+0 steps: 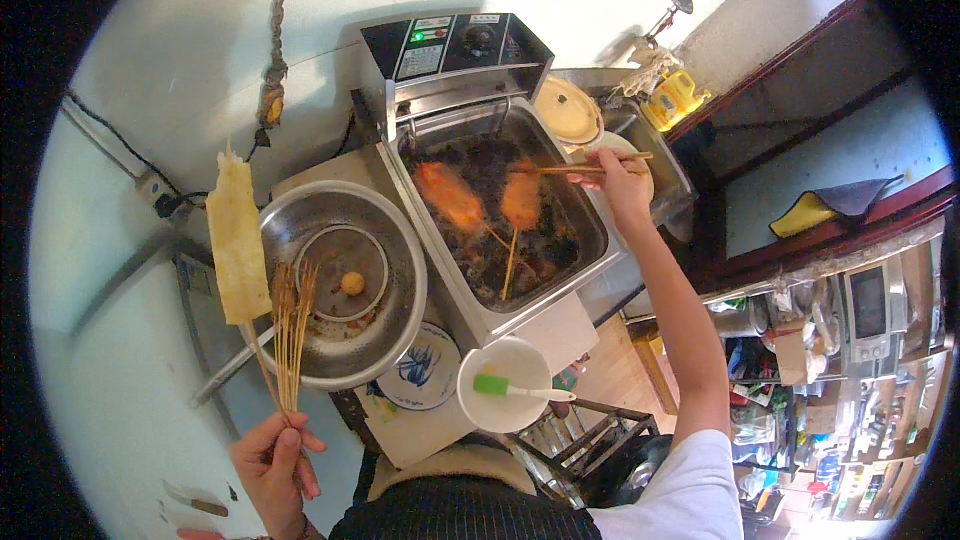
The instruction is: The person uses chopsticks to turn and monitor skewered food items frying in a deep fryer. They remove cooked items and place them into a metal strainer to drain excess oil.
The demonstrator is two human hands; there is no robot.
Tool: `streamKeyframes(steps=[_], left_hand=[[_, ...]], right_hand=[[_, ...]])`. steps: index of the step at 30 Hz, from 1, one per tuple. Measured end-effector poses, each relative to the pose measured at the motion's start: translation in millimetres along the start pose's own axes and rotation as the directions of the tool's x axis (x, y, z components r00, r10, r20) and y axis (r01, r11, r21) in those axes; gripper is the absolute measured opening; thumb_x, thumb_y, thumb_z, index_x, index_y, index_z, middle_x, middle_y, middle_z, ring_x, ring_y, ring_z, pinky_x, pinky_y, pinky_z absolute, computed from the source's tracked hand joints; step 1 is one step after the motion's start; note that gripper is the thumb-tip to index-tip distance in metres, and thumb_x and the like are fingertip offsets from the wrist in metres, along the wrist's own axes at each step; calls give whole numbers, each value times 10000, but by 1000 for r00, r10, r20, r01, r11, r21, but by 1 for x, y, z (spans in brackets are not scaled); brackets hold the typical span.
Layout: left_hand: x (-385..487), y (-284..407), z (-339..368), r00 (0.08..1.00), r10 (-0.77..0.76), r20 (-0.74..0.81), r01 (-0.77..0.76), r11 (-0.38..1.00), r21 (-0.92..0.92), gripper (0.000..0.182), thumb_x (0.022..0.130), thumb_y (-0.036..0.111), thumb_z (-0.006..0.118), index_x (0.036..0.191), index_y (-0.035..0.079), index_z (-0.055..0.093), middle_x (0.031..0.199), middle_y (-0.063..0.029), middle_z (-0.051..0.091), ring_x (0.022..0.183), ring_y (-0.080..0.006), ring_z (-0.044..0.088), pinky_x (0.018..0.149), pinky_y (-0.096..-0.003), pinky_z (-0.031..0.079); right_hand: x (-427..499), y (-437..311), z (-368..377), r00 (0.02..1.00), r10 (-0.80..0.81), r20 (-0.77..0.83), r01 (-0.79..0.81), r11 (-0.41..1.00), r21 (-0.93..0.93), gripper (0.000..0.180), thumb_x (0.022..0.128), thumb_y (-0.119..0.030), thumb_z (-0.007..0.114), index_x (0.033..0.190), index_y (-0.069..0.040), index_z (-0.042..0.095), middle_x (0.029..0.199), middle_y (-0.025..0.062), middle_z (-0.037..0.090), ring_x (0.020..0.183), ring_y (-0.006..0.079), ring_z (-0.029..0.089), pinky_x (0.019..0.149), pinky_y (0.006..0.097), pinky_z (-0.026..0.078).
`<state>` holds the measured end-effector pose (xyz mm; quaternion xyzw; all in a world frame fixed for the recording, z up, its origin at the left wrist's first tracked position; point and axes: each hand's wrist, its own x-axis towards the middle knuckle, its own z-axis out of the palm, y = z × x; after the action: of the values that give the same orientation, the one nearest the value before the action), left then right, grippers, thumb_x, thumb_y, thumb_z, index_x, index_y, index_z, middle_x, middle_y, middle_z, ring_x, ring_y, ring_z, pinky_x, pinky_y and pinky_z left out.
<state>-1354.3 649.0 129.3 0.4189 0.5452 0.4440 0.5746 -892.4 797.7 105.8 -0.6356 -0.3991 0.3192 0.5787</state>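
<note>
My left hand (279, 457) pinches a bundle of thin bamboo skewers (289, 345), one of which bears a flat, pale yellow piece of food (238, 240) at its top. The bundle stands in front of the left side of a perforated steel bowl (409, 240). With my right hand (616, 184) I hold wooden chopsticks (577, 169), their tips at an orange-brown skewered piece (521, 199) in the dark oil of an electric deep fryer (491, 334). A second such piece (448, 196) lies left of it, its skewer reaching down to the right.
A small round fried ball (352, 283) and a ring lie in the steel bowl. Nearer me are a blue-patterned plate (431, 367) and a white bowl (502, 416) with a green-headed brush (491, 385). A yellow jug (671, 101) stands behind right; a knife (206, 508) lies at lower left.
</note>
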Motion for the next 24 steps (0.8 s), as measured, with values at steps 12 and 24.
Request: streamKeyframes(steps=[12,24], left_hand=[[-4,-6,3,998,54,-19,-52,994,95,243,882,199,546,929,-36,583,617,-65,577,308,-32,372,268,-167,248],[-12,-3,-2,1000,13,-5,-12,999,45,261,889,213,537,932,-40,577,626,-71,581,299,-30,361,264,-168,246]], right_hand=[[-45,2,-24,948,318,9,-318,948,-8,298,883,-211,482,847,78,547,752,177,618,654,278,661,525,268,532],[-26,-10,-2,997,-63,33,64,998,-12,255,895,-141,495,915,93,593,767,146,647,632,171,642,532,228,518]])
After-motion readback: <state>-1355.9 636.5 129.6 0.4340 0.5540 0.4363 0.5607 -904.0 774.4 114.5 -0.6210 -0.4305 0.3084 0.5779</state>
